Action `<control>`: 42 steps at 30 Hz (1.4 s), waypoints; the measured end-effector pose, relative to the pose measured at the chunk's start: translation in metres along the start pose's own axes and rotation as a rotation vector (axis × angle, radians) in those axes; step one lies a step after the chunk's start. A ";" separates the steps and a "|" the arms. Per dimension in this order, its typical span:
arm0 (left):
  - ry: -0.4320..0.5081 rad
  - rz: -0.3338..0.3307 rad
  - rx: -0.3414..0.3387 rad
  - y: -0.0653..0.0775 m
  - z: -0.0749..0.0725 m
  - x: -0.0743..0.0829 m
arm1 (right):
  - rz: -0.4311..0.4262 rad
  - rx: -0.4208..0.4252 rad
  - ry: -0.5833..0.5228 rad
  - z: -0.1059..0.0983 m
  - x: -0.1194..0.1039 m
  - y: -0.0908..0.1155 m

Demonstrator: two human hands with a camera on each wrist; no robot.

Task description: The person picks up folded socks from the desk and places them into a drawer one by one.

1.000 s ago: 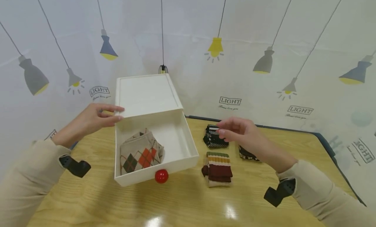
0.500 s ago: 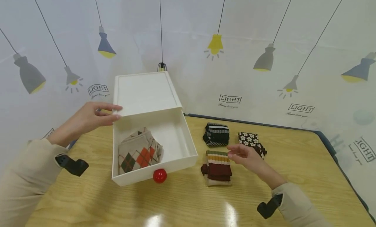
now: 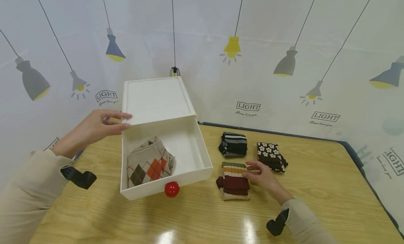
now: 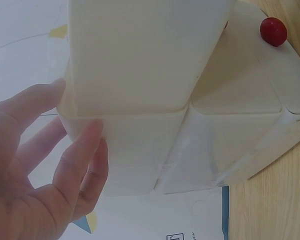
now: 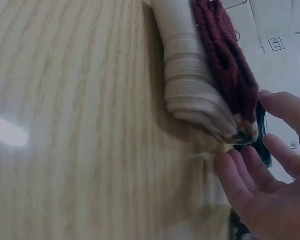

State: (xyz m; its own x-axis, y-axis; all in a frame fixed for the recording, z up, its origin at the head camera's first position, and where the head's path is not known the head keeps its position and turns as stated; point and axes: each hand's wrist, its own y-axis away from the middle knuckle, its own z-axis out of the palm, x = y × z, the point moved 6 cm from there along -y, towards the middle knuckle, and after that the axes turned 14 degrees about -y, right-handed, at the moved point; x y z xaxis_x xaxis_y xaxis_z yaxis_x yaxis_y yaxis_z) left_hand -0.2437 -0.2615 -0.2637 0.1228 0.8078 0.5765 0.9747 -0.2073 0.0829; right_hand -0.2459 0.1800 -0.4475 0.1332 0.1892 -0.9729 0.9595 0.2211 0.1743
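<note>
My left hand [image 3: 94, 130] rests on the upper left edge of a white drawer box [image 3: 159, 100]. Its forefinger lies on the top and the thumb lies lower, against the side. The box's upper drawer [image 3: 189, 182] is pulled out. Inside lie folded beige argyle socks [image 3: 149, 165], and a red knob [image 3: 172, 189] is on its front. My right hand [image 3: 263, 177] is at the right edge of folded striped socks [image 3: 235, 180] in green, mustard, cream and maroon. In the right wrist view its fingers are spread around the socks' end; firm contact is unclear.
Black-and-white folded socks [image 3: 233, 144] lie behind the striped pair. Flower-patterned black socks [image 3: 270, 156] lie to the right. All are on a wooden table [image 3: 315, 195], before a lamp-printed backdrop [image 3: 202, 37]. A lower drawer's red knob [image 4: 273, 31] shows in the left wrist view.
My right hand has moved down from above the black-and-white socks to the striped pair's right edge, uncovering the flower-patterned socks. The left hand stays on the box.
</note>
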 end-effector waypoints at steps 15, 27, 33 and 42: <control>-0.015 -0.014 -0.004 0.001 -0.001 0.001 | 0.117 -0.041 0.060 0.009 0.010 -0.012; -0.020 -0.008 -0.004 0.001 0.000 -0.001 | 0.178 -0.080 0.160 0.007 0.014 -0.019; -0.017 0.010 -0.007 0.001 0.001 0.000 | 0.187 -0.051 0.131 0.007 0.014 -0.016; -0.013 0.003 -0.009 0.000 0.001 0.001 | 0.076 -0.019 0.117 0.009 0.006 -0.007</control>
State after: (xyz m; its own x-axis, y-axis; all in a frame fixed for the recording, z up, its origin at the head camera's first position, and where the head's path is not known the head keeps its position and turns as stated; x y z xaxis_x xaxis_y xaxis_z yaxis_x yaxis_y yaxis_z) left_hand -0.2435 -0.2599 -0.2636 0.1287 0.8143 0.5659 0.9726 -0.2151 0.0883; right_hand -0.2499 0.1705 -0.4558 0.1740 0.3164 -0.9325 0.9428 0.2199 0.2505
